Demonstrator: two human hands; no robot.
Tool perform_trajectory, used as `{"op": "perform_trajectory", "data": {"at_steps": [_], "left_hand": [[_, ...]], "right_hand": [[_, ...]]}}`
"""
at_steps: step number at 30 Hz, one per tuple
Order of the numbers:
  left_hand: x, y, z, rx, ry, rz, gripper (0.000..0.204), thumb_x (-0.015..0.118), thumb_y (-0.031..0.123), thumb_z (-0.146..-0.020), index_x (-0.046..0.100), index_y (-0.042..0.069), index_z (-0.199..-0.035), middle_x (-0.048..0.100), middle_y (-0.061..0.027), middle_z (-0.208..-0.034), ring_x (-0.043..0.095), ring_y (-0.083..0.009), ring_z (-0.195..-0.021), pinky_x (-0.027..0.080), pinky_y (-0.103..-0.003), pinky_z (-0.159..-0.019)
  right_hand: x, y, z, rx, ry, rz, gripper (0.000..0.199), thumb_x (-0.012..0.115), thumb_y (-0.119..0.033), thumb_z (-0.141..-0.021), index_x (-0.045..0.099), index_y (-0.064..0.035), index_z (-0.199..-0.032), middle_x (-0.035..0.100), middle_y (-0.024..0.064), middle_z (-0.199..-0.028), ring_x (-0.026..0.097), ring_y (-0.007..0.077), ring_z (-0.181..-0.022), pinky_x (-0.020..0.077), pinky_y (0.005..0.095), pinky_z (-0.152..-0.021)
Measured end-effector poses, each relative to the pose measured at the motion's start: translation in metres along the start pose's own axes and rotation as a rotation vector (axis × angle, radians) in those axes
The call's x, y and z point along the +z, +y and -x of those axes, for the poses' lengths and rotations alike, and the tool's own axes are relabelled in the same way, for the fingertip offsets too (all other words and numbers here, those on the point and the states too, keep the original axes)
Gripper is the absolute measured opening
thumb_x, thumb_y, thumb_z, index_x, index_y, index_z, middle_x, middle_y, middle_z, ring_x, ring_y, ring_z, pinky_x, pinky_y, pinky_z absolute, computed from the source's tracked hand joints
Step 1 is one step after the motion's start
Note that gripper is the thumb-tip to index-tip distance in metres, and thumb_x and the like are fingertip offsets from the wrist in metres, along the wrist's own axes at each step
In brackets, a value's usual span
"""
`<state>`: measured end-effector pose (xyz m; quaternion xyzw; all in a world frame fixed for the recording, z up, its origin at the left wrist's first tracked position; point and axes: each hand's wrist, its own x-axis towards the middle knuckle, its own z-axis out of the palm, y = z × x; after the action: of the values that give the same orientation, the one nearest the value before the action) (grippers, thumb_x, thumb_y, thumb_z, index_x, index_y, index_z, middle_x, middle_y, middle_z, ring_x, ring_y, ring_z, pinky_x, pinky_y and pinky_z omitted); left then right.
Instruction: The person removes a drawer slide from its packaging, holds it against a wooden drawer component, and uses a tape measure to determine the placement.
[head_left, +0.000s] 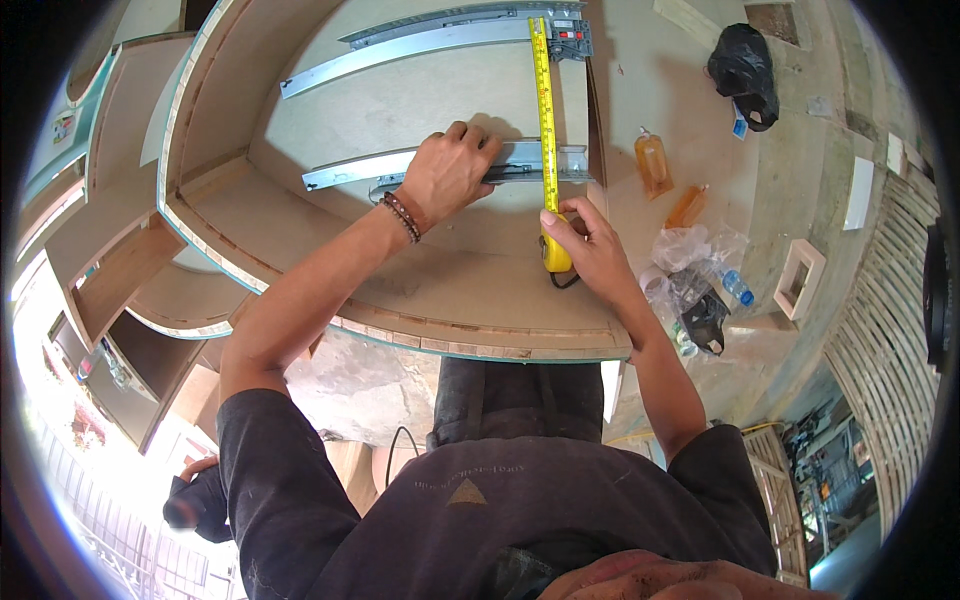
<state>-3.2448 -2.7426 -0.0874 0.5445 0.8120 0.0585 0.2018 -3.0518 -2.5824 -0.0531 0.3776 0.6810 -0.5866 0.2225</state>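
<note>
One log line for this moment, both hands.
left hand: pressing lower drawer slide | right hand: holds tape measure, blade reaching upper drawer slide | panel: flat

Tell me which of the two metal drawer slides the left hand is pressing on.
The nearer slide, the one closer to the person. The left hand lies on it, while the far slide lies untouched; the yellow tape crosses both.

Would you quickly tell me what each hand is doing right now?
Left hand: pressed palm-down on the lower metal drawer slide, gripping nothing.
Right hand: closed on the yellow tape measure.
</note>
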Motion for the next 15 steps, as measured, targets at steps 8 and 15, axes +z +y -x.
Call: {"op": "perform_trajectory", "data": {"at_steps": [8,15], "left_hand": [[-0.0005,0.0010,-0.0005,0.008,0.020,-0.034,0.047,0.085,0.032,-0.071,0.064,0.008,-0.106,0.065,-0.0080,-0.102,0.064,-0.0239,-0.101,0.058,-0.035,-0.079],[-0.0027,0.0016,-0.0006,0.003,0.002,-0.024,0.047,0.085,0.031,-0.070,0.065,0.007,-0.106,0.065,-0.0080,-0.101,0.064,-0.0236,-0.100,0.058,-0.035,-0.077]], "right_hand": [[-0.0004,-0.0002,-0.0009,0.023,-0.005,0.017,0.066,0.065,-0.065,-0.087,0.062,-0.0042,-0.114,0.066,0.0150,-0.091,0.065,0.0234,-0.085,0.0503,0.0361,-0.078],[0.0001,-0.0008,-0.0001,0.014,0.000,-0.002,0.065,0.066,-0.063,-0.087,0.062,-0.0042,-0.114,0.066,0.0151,-0.090,0.064,0.0230,-0.085,0.0503,0.0361,-0.078]]}}
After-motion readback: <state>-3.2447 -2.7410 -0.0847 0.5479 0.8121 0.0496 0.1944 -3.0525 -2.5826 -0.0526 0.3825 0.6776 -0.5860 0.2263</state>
